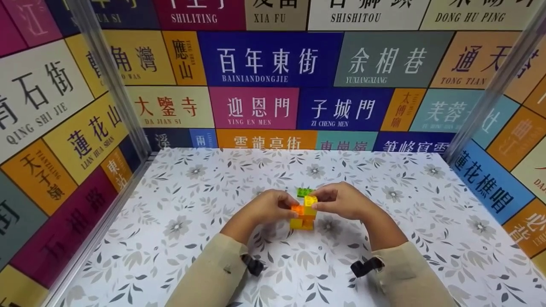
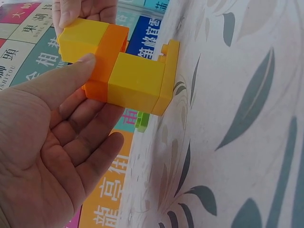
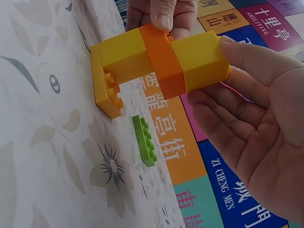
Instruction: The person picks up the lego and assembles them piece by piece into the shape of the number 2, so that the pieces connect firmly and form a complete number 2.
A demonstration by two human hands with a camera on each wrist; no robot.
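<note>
A small brick stack (image 1: 303, 215) stands on the floral table (image 1: 192, 204): a flat yellow base, a yellow brick, an orange brick (image 2: 108, 61) and a yellow brick (image 3: 199, 58) on top. My left hand (image 1: 286, 209) pinches the orange brick between thumb and fingers from the left. From the right, my right hand (image 1: 318, 200) pinches the top yellow brick, thumb (image 3: 251, 54) on its upper face. A flat green brick (image 1: 305, 192) lies on the table just behind the stack, untouched, and shows in both wrist views (image 2: 141, 121) (image 3: 145, 140).
Walls covered in coloured sign panels (image 1: 273, 59) close the table in at the back and on both sides. Metal posts (image 1: 111, 76) stand at the two back corners. Floral tabletop (image 1: 426, 230) spreads around the hands on all sides.
</note>
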